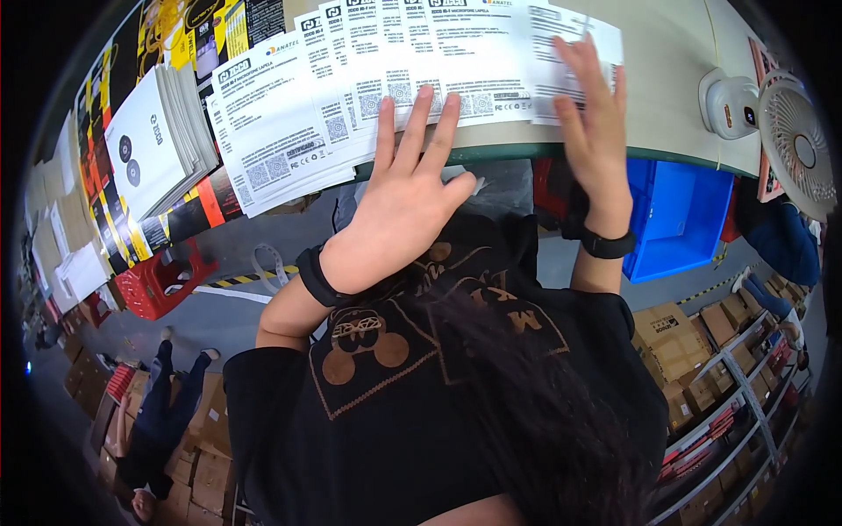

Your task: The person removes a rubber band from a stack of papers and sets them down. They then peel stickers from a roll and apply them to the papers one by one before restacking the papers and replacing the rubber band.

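Note:
A fanned row of white printed leaflets (281, 131) overlaps along the near side of the table. On the middle of the row lies my left hand (399, 202), its fingers spread flat with the tips touching the paper. My right hand (596, 131) is over the rightmost white leaflet (545, 74), fingers apart and a little blurred; whether it touches the paper I cannot tell. Left of the row, a stack of white booklets (153, 140) with dark oval pictures rests on yellow and black printed packaging (206, 44).
A white desk fan (794, 131) stands at the table's right. Below the green table edge (675, 158) sits a blue plastic bin (675, 228). A red stool (162, 280) is at lower left. Cardboard boxes (671, 337) fill shelving at right; another person (167, 394) is at lower left.

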Tool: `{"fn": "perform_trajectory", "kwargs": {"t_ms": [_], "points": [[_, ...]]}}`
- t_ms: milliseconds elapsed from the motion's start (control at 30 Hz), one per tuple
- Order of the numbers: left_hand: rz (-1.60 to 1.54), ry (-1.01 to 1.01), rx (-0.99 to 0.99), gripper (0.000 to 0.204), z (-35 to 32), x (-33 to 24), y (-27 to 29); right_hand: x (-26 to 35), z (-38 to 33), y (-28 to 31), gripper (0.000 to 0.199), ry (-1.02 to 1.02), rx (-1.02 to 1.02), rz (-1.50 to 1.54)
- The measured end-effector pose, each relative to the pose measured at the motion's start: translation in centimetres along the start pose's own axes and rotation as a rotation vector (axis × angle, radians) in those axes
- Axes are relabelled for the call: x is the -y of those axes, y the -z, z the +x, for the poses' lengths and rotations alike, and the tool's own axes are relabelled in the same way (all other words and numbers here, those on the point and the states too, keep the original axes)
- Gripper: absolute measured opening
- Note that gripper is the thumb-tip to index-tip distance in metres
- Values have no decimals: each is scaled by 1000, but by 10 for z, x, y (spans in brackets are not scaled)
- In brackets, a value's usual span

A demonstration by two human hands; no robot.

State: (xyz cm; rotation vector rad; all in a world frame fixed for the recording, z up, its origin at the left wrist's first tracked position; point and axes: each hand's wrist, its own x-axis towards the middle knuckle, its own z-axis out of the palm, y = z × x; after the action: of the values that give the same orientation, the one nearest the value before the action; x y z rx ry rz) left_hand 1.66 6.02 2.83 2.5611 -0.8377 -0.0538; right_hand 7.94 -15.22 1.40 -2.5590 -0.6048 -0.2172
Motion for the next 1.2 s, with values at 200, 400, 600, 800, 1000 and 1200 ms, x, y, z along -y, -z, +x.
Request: {"fn": "perform_trajectory", "kwargs": {"t_ms": [200,400,600,800,1000,1200], "points": [[29,1,4,13,0,0,-5,-2,3,-2,28,-325,-384,548],[7,-16,13,7,1,0,-6,16,24,-13,15,-619,-238,862],[15,-7,16,8,1,-1,-6,12,30,-14,15,-610,-111,735],[9,-11,28,7,1,0,-6,5,27,-22,16,-556,-129,716],[4,11,23,10,0,0,-7,26,32,-21,24,-500,-45,232],[-26,-4,2,12,-1,1,-1,32,31,-33,25,-444,-224,-37]]}}
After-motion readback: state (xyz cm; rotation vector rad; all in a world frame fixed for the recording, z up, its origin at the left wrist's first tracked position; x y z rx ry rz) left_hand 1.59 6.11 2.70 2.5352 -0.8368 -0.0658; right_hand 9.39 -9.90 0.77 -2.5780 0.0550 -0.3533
